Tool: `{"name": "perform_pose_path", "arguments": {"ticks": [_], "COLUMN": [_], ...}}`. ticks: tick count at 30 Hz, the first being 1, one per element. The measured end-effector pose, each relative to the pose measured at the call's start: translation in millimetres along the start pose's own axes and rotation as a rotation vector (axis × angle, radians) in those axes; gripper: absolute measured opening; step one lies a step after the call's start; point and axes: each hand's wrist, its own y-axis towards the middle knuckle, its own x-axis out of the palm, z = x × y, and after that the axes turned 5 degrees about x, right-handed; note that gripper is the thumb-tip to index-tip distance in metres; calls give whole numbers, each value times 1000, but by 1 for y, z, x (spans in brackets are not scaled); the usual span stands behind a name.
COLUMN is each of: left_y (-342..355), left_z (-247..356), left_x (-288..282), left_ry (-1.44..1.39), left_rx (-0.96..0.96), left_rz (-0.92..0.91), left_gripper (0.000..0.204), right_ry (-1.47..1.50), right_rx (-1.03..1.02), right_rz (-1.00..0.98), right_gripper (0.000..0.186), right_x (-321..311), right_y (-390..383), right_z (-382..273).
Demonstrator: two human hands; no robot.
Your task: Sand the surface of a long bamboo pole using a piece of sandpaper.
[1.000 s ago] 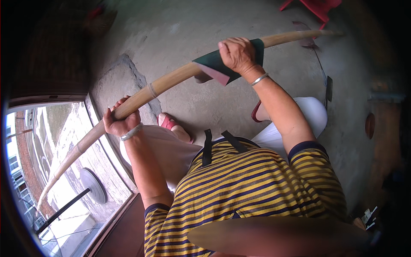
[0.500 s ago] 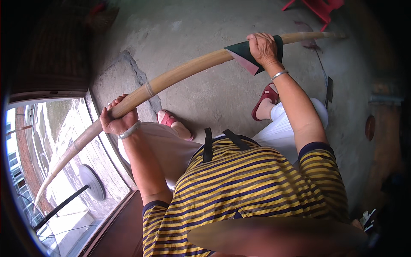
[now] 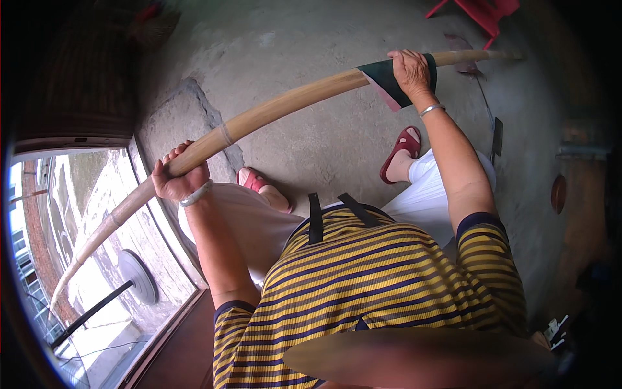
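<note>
A long, pale bamboo pole (image 3: 285, 111) runs slantwise across the view, from the doorway at lower left to the upper right. My left hand (image 3: 181, 176) is closed round it from below, just left of a node ring. Farther along, my right hand (image 3: 411, 72) is closed over a dark green sheet of sandpaper (image 3: 389, 81) with a pinkish back. That sheet is folded round the pole, and one corner hangs loose. My fingertips on the pole's far side are hidden.
Grey concrete floor (image 3: 304, 45) with a crack lies beyond the pole. A red plastic stool (image 3: 486, 16) stands at the far right, near a blade-like dark tool (image 3: 497, 136). At left, beside the doorway's frame, is a grey disc on a black rod (image 3: 138, 277).
My right hand and the sandpaper have slid a little to the right along the pole. My left hand keeps its place, and the pole has hardly moved.
</note>
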Motion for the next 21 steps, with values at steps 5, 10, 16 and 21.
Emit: {"name": "perform_pose_path", "arguments": {"ticks": [5, 10, 16, 21], "left_y": [2, 6, 8, 10], "left_z": [4, 10, 7, 13], "left_x": [-9, -6, -5, -8], "left_ry": [7, 4, 3, 15], "left_rx": [64, 21, 7, 33], "left_rz": [5, 72, 11, 39], "left_gripper": [18, 19, 20, 19], "right_ry": [129, 149, -164, -93], "right_rx": [-113, -174, 159, 177], "right_rz": [-104, -51, -152, -491], "right_gripper": [29, 26, 40, 42], "right_x": [15, 19, 0, -20], "right_y": [-25, -17, -6, 5], "right_z": [-129, -121, 62, 40]}}
